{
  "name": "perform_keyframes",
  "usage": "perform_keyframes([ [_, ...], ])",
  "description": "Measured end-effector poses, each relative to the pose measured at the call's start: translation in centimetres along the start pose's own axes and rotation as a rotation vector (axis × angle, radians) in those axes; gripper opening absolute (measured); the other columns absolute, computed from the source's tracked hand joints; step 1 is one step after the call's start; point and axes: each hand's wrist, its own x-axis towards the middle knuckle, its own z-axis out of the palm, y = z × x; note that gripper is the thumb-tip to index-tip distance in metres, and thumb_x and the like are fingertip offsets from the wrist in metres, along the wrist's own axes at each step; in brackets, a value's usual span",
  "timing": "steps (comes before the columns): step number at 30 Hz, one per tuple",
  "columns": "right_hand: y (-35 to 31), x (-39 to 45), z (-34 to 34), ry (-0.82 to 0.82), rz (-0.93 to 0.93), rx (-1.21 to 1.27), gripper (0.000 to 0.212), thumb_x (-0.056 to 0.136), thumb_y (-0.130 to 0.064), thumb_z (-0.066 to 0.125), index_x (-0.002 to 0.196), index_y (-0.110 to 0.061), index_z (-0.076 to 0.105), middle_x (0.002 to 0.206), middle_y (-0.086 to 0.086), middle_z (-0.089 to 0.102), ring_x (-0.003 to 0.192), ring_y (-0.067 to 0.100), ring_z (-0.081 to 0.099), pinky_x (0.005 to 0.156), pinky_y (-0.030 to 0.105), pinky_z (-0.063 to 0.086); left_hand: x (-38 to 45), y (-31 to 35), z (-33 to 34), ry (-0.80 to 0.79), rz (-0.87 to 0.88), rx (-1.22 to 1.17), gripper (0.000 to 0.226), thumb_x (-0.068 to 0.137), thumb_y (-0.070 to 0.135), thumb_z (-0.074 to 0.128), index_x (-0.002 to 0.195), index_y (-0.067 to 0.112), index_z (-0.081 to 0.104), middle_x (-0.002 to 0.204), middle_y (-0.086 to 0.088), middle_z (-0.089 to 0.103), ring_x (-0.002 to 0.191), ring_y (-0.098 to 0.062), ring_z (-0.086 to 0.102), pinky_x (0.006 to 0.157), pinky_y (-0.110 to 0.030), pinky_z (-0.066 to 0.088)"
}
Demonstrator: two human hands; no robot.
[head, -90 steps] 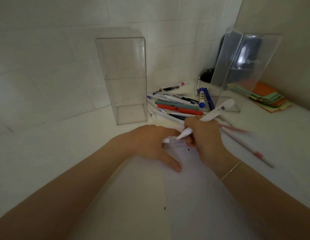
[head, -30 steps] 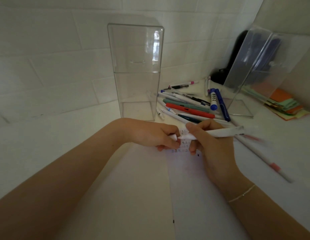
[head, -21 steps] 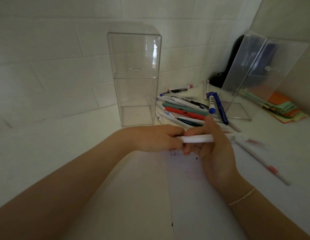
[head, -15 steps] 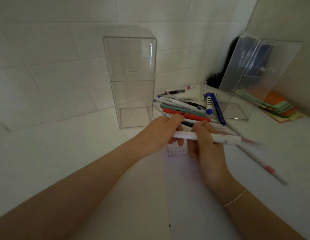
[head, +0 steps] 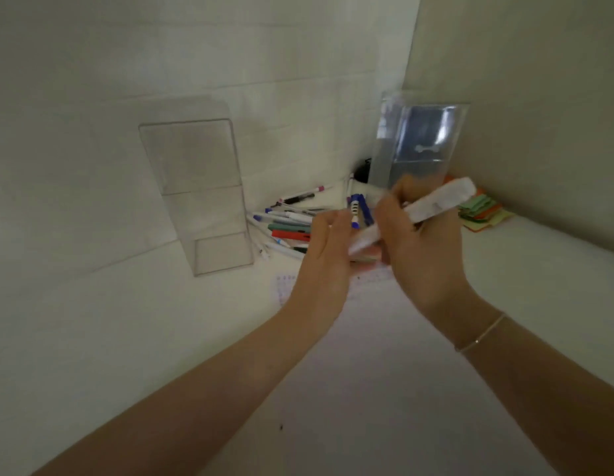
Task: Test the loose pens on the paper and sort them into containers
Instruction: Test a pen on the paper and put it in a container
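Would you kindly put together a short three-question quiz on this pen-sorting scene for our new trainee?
1. True or false: the right hand grips the white pen.
2. Which lies to the right of the leaning clear container? A) sticky notes B) a red mug C) scissors
3. Fill in: the loose pens lie between the two clear ____.

Key
1. True; it is raised above the paper.
2. A.
3. Containers; the upright clear container stands to their left. The left hand is beside the pen, but whether it touches is unclear.

Dim, soft light; motion blur throughout; wide-angle edge bending.
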Motion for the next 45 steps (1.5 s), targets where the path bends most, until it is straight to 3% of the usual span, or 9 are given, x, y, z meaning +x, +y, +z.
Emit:
perform_keyframes([
  [3, -2.0, 1.2, -5.7, 0.225, -0.126, -0.15, 0.027, 0.085, -0.021, 0.049, 0.062, -0.024, 0.033, 0.055, 0.008, 0.041, 0.051, 0.026, 0.046, 0.047, 0.036, 0.039, -2.2, -1.6, 5.3, -0.055, -0.044, 0.072, 0.032, 0.102, 0.029, 0.031, 0.129, 0.022, 0.045, 0.132, 0.0, 0.051, 0.116, -0.006, 0.049, 0.093, -0.014, 0.037],
  [6, -2.9, 0.0, -11.1, 0.265, -0.097, -0.312, 0.025, 0.087, -0.03, 0.055, 0.067, -0.022, 0.042, 0.054, 0.003, 0.048, 0.05, 0.02, 0.051, 0.047, 0.027, 0.039, -5.4, -5.3, 8.8, -0.468, 0.478, 0.942, 0.047, 0.101, 0.039, 0.026, 0.147, 0.032, 0.018, 0.157, 0.011, 0.011, 0.141, 0.0, 0.003, 0.114, -0.024, 0.003],
  [9, -2.8, -3.1, -16.4, 0.256, -0.025, -0.498, 0.024, 0.088, -0.032, 0.061, 0.074, -0.014, 0.052, 0.053, -0.005, 0.05, 0.045, 0.009, 0.045, 0.046, 0.025, 0.036, -6.4, -7.3, 12.9, -0.716, 0.786, 1.256, 0.052, 0.101, 0.04, 0.023, 0.149, 0.026, 0.011, 0.159, 0.003, 0.005, 0.145, -0.012, -0.005, 0.118, -0.038, -0.004],
  [23, 7.0, -21.6, -34.1, 0.657, 0.518, -0.497, 0.013, 0.087, -0.025, 0.051, 0.077, -0.029, 0.057, 0.068, 0.002, 0.059, 0.065, 0.025, 0.057, 0.064, 0.044, 0.052, -7.2, -11.6, 20.8, -0.9, 0.559, 1.446, 0.052, 0.098, 0.048, 0.016, 0.148, 0.037, 0.004, 0.159, 0.005, -0.002, 0.145, -0.009, -0.005, 0.117, -0.035, -0.004],
  [32, 18.1, -27.2, -34.6, 0.146, 1.267, -0.433, 0.008, 0.085, -0.016, 0.063, 0.08, -0.012, 0.058, 0.085, 0.013, 0.064, 0.06, 0.02, 0.056, 0.064, 0.036, 0.051, -7.3, -11.9, 20.8, -0.893, 0.562, 1.409, 0.052, 0.099, 0.047, 0.017, 0.148, 0.037, 0.006, 0.159, 0.006, 0.0, 0.145, -0.008, -0.003, 0.117, -0.033, -0.002],
  [35, 19.8, -26.4, -35.5, 0.145, 1.298, -0.443, 0.037, 0.082, -0.016, 0.066, 0.114, 0.001, 0.059, 0.116, 0.021, 0.062, 0.088, 0.034, 0.061, 0.077, 0.038, 0.05, -7.3, -12.0, 20.8, -0.894, 0.567, 1.41, 0.052, 0.099, 0.047, 0.017, 0.148, 0.037, 0.006, 0.159, 0.006, 0.0, 0.144, -0.008, -0.004, 0.117, -0.033, -0.002],
  [38, 17.1, -23.2, -36.3, 0.487, 1.115, -0.579, 0.036, 0.086, -0.007, 0.056, 0.121, 0.002, 0.056, 0.118, 0.022, 0.06, 0.106, 0.037, 0.058, 0.085, 0.033, 0.045, -7.2, -12.2, 20.8, -0.879, 0.579, 1.414, 0.052, 0.099, 0.047, 0.018, 0.148, 0.037, 0.008, 0.159, 0.006, 0.001, 0.145, -0.008, -0.003, 0.116, -0.033, -0.002],
  [41, 10.4, -16.7, -35.4, 0.861, 0.581, -0.647, 0.022, 0.079, 0.004, 0.045, 0.093, -0.008, 0.058, 0.103, 0.015, 0.056, 0.088, 0.023, 0.052, 0.077, 0.034, 0.042, -7.2, -12.1, 21.0, -0.863, 0.535, 1.235, 0.048, 0.099, 0.042, 0.032, 0.146, 0.035, 0.024, 0.157, 0.004, 0.016, 0.143, -0.006, 0.01, 0.115, -0.029, 0.005],
  [45, 1.5, -8.7, -29.7, 0.744, 0.012, -0.524, 0.027, 0.066, 0.002, 0.045, 0.076, -0.022, 0.045, 0.086, 0.008, 0.049, 0.072, 0.016, 0.045, 0.069, 0.028, 0.041, -6.4, -8.8, 20.3, -0.347, 0.493, 0.433, 0.022, 0.091, 0.009, 0.053, 0.107, 0.017, 0.065, 0.112, 0.007, 0.065, 0.103, 0.005, 0.056, 0.091, -0.02, 0.044],
])
